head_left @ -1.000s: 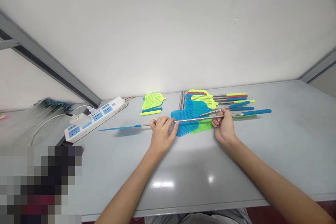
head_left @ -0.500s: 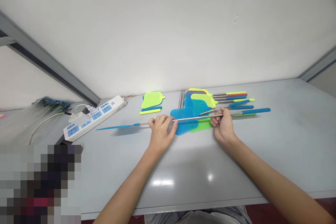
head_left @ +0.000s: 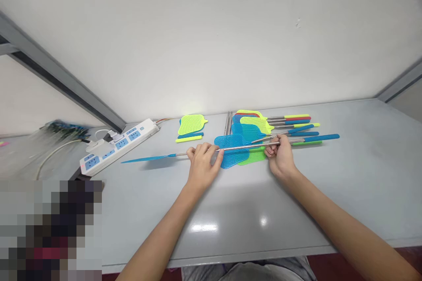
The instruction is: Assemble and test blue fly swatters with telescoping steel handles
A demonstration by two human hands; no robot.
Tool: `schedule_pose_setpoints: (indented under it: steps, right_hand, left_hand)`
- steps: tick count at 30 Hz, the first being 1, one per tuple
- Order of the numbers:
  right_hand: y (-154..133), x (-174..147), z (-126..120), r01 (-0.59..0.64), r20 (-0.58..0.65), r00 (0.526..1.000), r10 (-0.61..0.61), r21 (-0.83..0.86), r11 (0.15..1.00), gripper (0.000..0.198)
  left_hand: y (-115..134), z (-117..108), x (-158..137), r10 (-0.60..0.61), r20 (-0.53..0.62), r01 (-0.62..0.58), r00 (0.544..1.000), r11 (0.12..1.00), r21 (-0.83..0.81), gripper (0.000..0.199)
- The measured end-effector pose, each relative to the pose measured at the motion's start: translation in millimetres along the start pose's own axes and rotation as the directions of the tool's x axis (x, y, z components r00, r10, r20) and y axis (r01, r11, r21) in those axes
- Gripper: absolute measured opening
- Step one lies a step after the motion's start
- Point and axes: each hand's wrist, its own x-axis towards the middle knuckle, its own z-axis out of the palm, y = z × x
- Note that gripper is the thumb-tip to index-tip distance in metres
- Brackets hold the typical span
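Observation:
Both hands grip one blue fly swatter [head_left: 244, 146] with an extended metal telescopic rod, held nearly level above the table. My left hand [head_left: 203, 164] is closed round the rod near the blue head, which points left and shows edge-on. Farther right, my right hand [head_left: 279, 156] is closed round the rod short of the blue handle. Beneath and behind the rod lie assembled fly swatters: a blue one [head_left: 227, 158], a green one [head_left: 255, 157] and a yellow one [head_left: 255, 123], overlapping, their handles to the right. My right fingers partly hide the rods below.
Loose yellow swatter head [head_left: 191, 124] lies at the back, with a yellow handle sleeve [head_left: 189, 139] and a blue one before it. Metal rods [head_left: 228, 123] stand near the wall. A white power strip [head_left: 120, 147] with plugs is on the left, beside clear plastic bags [head_left: 62, 140].
Almost nothing differs. Both hands keep their grip on the blue fly swatter's rod, and the view has shifted very slightly.

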Motion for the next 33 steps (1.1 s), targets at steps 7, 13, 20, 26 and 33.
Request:
schedule_pose_setpoints:
  steps: [7,13,20,26,33]
  right_hand:
    - [0.5,1.2,-1.8,-0.012,0.003,1.0,0.012,-0.007,1.0,0.029]
    - [-1.3,-0.1,0.1,-0.019,0.004,1.0,0.019,-0.019,1.0,0.03]
    - [-0.9,1.2,-0.7,-0.034,0.005,0.999,0.035,-0.018,0.999,0.028]
    - [0.1,2.0,-1.4,-0.033,0.028,0.999,0.034,-0.025,0.999,0.026]
    - [-0.4,2.0,-2.0,-0.038,0.028,0.999,0.039,-0.042,0.998,0.023]
  left_hand:
    - [-0.9,0.4,0.2,-0.007,0.005,0.007,1.0,1.0,0.002,0.021]
    - [-2.2,1.6,0.3,-0.012,0.012,0.012,1.0,1.0,-0.007,0.022]
    - [-3.5,3.0,0.1,-0.02,0.023,0.02,1.0,1.0,-0.022,0.022]
    - [-3.3,2.9,0.4,-0.03,0.041,0.031,0.999,0.999,-0.03,0.023]
    - [-3.4,4.0,0.3,-0.039,0.046,0.041,0.998,0.999,-0.034,0.024]
